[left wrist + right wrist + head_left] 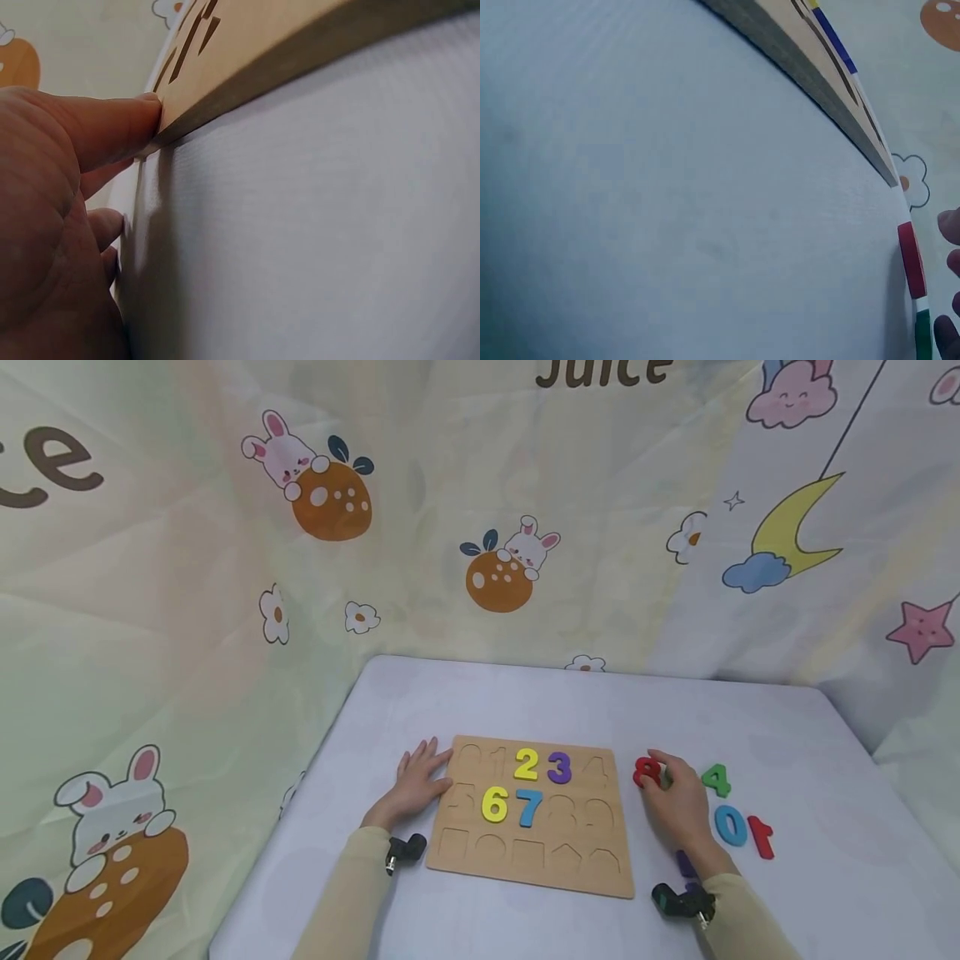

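Note:
A wooden number board [495,875] lies on the table with a yellow 2 [527,764], a purple 3 [559,768], a yellow 6 [495,804] and a blue 7 [528,808] in it. My left hand [417,783] touches the board's left edge with spread, fairly straight fingers; the thumb [124,129] is against its side in the left wrist view. Right of the board, my right hand [678,806] hovers over a red 8 [647,771]. In the right wrist view its fingertips [949,225] are apart from the flat red piece [913,259]. A green piece [924,334] is partly hidden below the hand.
Farther right lie a green 4 [717,780], a blue 0 [731,825] and a red 1 [762,837]. A purple piece [686,865] is partly covered by the right wrist. Printed cloth [420,510] hangs behind the white table [600,693].

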A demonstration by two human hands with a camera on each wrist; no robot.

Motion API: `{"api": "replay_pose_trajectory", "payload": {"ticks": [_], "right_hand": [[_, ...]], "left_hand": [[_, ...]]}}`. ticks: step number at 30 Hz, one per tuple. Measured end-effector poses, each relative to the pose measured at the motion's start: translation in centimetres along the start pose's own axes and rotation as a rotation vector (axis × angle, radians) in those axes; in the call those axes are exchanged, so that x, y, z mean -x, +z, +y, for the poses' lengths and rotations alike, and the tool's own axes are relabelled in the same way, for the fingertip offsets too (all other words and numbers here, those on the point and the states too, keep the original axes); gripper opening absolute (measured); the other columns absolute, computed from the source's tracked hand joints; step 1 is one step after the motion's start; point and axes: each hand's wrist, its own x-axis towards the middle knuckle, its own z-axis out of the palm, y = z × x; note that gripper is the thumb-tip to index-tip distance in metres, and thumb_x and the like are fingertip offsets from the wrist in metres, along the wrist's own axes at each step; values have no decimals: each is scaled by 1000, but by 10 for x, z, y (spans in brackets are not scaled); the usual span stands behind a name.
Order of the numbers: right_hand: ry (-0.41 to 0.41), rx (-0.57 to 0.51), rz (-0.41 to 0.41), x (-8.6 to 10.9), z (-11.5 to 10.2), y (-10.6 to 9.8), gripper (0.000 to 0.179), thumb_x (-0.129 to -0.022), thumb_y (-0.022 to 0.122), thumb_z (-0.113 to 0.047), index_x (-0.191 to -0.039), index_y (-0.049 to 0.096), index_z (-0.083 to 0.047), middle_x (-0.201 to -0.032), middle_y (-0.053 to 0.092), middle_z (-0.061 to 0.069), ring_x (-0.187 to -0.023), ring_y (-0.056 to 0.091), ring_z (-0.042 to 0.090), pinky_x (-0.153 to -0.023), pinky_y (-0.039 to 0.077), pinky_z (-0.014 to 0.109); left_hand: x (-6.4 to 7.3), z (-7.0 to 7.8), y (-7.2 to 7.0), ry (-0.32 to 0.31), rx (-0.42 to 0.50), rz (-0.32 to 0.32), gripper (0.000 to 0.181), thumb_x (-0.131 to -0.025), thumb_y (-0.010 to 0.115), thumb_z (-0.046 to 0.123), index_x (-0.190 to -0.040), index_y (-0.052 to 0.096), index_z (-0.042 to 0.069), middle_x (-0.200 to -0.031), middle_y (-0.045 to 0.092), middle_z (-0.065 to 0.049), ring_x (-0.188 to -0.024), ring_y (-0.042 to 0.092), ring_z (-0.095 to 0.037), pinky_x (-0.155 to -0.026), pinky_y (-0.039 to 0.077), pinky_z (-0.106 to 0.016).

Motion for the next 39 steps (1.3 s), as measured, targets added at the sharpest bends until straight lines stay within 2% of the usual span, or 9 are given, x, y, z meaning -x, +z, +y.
{"api": "replay_pose_trajectory", "payload": {"ticks": [9, 15, 29, 39], "right_hand": [[33, 20, -35, 1, 11, 2, 59, -89, 68, -14, -143, 46, -3, -141, 48, 23, -133, 39, 44, -107, 34, 63], [-7, 30, -33, 0, 16, 4, 68, -83, 73, -13, -144, 44, -1, -140, 48, 25, -131, 39, 44, -109, 31, 63], [21, 6, -21, -2, 16, 3, 66, -84, 72, -11, -143, 44, 1, -139, 49, 25, -132, 39, 45, -109, 32, 61], [81, -19, -78, 1, 7, -4, 67, -87, 69, -15, -146, 40, -3, -142, 46, 25, -134, 38, 46, -107, 34, 64]], "left_hand": [[1, 0, -1, -19, -1, 5, 57, -95, 61, 26, -148, 44, 13, -162, 16, -15, -151, 3, -32, -119, -8, -53], [1, 1, -2, -5, -5, 4, 57, -95, 61, 27, -148, 44, 13, -162, 15, -15, -150, 3, -32, -119, -9, -54], [-3, 0, 0, 11, -16, 4, 58, -96, 61, 28, -148, 43, 13, -162, 14, -15, -151, 2, -31, -119, -9, -53], [-2, -1, 1, -1, -5, 6, 57, -95, 62, 27, -147, 45, 13, -162, 16, -16, -150, 3, -33, -119, -9, -54]]}}
